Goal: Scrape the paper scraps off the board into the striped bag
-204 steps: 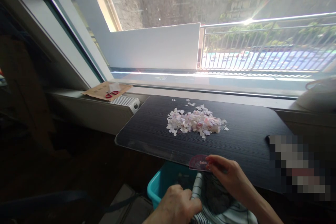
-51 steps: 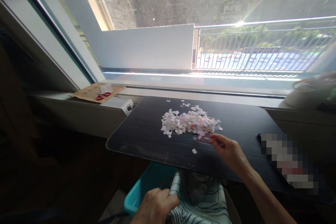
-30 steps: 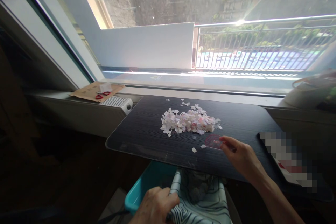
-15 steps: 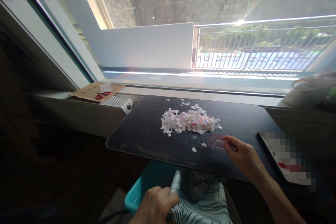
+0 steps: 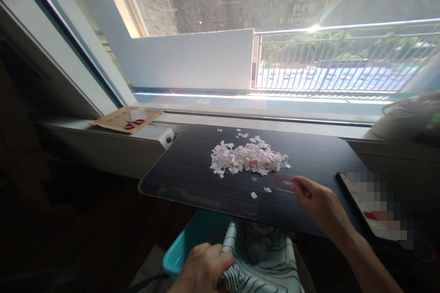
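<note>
My right hand [image 5: 318, 199] pinches the right end of a thin see-through piece with a pinkish-red pattern [image 5: 284, 183], low over the dark tabletop [image 5: 192, 178]. To its left and beyond lies a heap of small torn white and pinkish paper scraps [image 5: 245, 156]. Two loose scraps rest near the table's front edge, one of them a white square [image 5: 254, 195]. Below that edge my left hand [image 5: 208, 263] is closed on the rim of a white cloth bag with dark wavy lines [image 5: 261, 279]. The bag's mouth gapes under the table, with greyish contents in shadow.
A turquoise tub [image 5: 178, 252] stands left of the bag. At the table's right lies a tablet-like device [image 5: 367, 210], its screen blurred out. Red-handled scissors [image 5: 134, 123] rest on a brown paper envelope [image 5: 113, 121] on the left sill, near a white radiator [image 5: 156, 135].
My right hand and the see-through piece have shifted very slightly to the right. My left hand keeps its hold on the bag's rim. The scrap heap looks the same.
</note>
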Action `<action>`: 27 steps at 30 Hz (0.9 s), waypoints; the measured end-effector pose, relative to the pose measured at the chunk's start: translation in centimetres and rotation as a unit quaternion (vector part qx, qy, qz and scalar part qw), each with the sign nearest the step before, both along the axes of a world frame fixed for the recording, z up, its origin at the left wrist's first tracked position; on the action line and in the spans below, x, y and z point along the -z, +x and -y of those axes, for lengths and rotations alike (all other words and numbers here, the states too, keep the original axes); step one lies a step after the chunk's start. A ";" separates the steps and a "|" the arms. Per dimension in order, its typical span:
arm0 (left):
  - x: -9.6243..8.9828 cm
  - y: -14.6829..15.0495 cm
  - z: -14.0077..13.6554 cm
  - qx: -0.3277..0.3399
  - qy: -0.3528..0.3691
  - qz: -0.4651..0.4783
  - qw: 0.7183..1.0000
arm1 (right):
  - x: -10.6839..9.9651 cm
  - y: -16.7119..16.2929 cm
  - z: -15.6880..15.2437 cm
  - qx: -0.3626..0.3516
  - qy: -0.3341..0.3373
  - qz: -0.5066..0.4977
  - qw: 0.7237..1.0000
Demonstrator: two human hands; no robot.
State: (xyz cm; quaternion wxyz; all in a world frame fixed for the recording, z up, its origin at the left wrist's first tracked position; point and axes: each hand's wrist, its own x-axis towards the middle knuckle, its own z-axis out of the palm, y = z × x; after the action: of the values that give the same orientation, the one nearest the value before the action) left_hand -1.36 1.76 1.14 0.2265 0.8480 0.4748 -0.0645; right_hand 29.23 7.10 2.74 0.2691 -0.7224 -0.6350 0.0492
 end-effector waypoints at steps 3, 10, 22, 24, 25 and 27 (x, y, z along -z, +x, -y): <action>-0.1 -0.1 0.0 -0.003 -0.015 0.001 1.000 | -0.3 0.6 0.6 0.025 0.020 0.029 0.999; -0.3 0.2 0.0 0.013 -0.004 0.017 1.000 | -0.6 -1.7 0.2 -0.038 -0.005 -0.045 0.998; 0.1 -0.2 -0.1 0.001 -0.049 0.002 0.999 | 0.0 0.0 0.6 -0.018 0.006 -0.019 1.000; 0.1 -0.2 -0.2 0.003 -0.041 0.001 0.999 | -0.1 0.2 0.9 -0.005 0.014 -0.021 1.000; 0.1 -0.1 -0.2 0.006 -0.035 -0.001 0.999 | -0.2 0.1 1.0 -0.005 0.016 -0.026 1.000; -0.2 0.2 -0.1 0.012 -0.022 -0.004 1.000 | -0.2 -0.4 1.0 -0.016 0.016 -0.040 0.999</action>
State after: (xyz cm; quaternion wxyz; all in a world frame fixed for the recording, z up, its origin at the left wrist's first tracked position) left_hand -1.15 1.91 1.30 0.2426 0.8479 0.4644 -0.0812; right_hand 28.81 6.08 2.90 0.3052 -0.7049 -0.6361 0.0722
